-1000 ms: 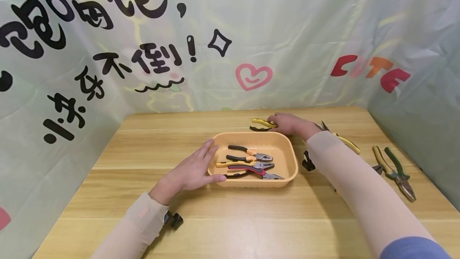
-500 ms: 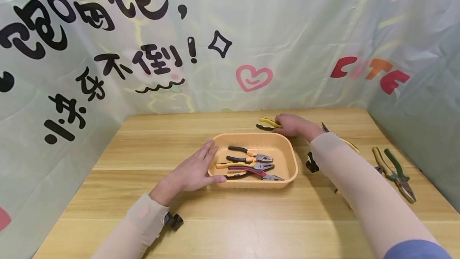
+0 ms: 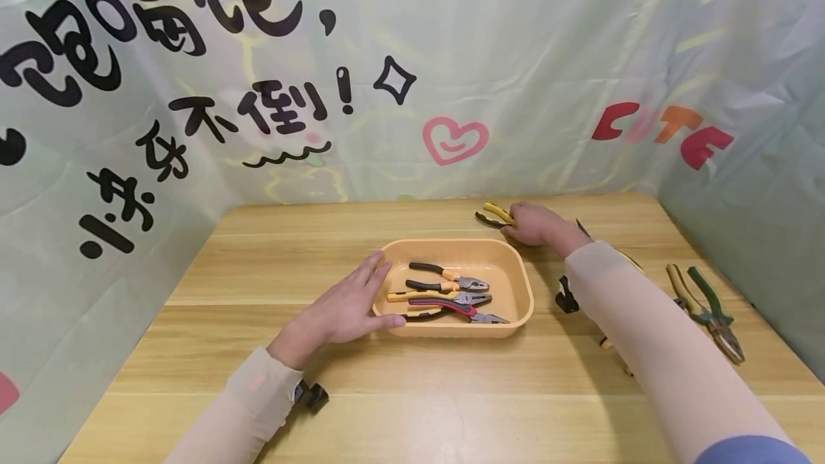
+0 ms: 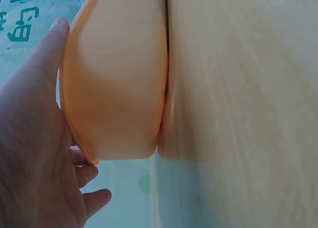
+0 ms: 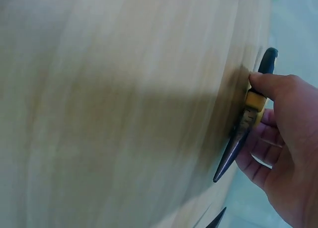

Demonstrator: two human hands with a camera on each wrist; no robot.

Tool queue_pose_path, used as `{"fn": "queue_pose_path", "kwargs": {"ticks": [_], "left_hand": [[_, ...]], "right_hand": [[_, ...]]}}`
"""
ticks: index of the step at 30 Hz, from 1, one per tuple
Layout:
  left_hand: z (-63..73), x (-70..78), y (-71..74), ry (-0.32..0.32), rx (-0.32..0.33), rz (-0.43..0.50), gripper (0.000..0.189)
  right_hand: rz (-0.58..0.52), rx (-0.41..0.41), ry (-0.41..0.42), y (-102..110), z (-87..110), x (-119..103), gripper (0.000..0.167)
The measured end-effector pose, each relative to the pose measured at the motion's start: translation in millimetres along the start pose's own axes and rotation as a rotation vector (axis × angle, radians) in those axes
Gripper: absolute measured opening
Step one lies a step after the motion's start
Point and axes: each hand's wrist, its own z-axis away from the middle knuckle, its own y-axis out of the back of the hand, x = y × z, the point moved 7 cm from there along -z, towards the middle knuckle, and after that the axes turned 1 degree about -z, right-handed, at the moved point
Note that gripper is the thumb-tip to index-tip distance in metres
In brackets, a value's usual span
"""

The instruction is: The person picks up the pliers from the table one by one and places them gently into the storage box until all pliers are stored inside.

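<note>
In the head view, my right hand [image 3: 536, 224] grips pliers [image 3: 495, 217] with one yellow and one black handle, behind the tray's back right corner. The right wrist view shows these pliers' long tapered dark jaws, with the thumb on the handle and the fingers beneath. My left hand [image 3: 348, 303] rests against the left end of a peach plastic tray [image 3: 457, 331], fingers fairly straight and thumb over the front rim. Several pliers lie inside the tray, among them red-and-black pliers [image 3: 445, 304] and black-and-orange pliers [image 3: 451, 273].
Green-and-yellow pliers [image 3: 709, 310] lie on the wooden table [image 3: 258, 249] at the right. Yellow-handled pliers [image 3: 630, 261] and other tools are partly hidden by the right forearm. A printed cloth [image 3: 548, 56] encloses the table's back and sides.
My right hand has slid right and slightly back along the table, carrying the yellow-and-black pliers. The left hand and the tray have stayed in place.
</note>
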Motion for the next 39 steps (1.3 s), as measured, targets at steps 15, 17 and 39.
{"fn": "queue_pose_path", "kwargs": {"ticks": [15,17,39], "left_hand": [[-0.6,-0.6,-1.8,-0.001,0.000,-0.005,0.108],[-0.3,-0.6,-2.3,0.002,-0.004,-0.005,0.108],[0.5,0.1,-1.2,-0.001,-0.003,0.007,0.106]], "right_hand": [[0.016,0.090,-0.048,9,17.0,12,0.036],[0.006,0.106,-0.050,10,19.8,12,0.035],[0.030,0.264,-0.050,22,33.4,16,0.038]]}}
